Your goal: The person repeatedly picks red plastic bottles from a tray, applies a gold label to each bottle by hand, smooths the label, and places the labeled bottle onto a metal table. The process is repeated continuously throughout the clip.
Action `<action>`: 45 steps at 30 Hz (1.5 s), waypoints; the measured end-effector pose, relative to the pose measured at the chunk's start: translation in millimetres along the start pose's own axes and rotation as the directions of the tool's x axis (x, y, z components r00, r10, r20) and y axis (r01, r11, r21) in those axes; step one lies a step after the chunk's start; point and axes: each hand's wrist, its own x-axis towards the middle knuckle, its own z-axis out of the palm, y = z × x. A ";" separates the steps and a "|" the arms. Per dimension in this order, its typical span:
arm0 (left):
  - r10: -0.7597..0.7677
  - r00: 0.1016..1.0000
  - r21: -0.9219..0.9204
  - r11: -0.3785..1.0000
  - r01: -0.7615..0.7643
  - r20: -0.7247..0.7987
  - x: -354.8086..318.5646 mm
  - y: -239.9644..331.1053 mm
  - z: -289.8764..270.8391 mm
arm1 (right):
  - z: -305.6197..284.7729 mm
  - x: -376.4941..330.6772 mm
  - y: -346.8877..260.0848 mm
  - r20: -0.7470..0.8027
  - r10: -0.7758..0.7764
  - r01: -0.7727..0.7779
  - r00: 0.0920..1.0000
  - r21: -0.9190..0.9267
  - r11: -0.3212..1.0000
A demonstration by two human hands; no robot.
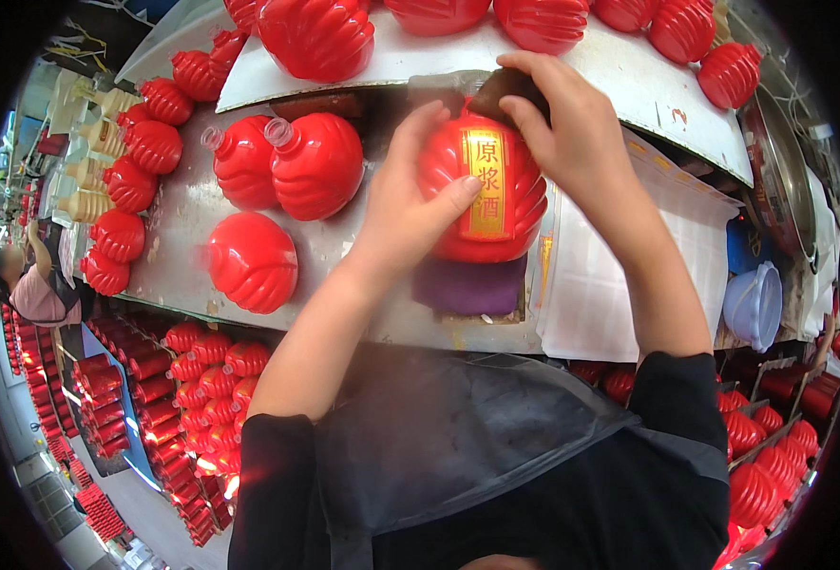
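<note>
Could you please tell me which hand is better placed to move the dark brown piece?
Probably the right hand: it holds the dark brown piece, while the left hand lies against the red bottle, thumb on its gold label.

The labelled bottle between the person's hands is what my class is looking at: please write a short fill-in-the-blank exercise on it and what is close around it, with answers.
1. The bottle is coloured ____.
2. The left hand rests its ____ on the bottle's label.
3. A dark brown piece is in the person's ____ hand.
4. The pad showing just below the bottle in the picture is ____.

Missing words: red; thumb; right; purple.
</note>
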 end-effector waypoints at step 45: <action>0.064 0.954 0.153 0.988 -0.019 -0.293 -11.4 37.9 20.5 | -32.0 -55.6 -49.6 -0.193 0.150 -0.128 0.970 0.124 0.984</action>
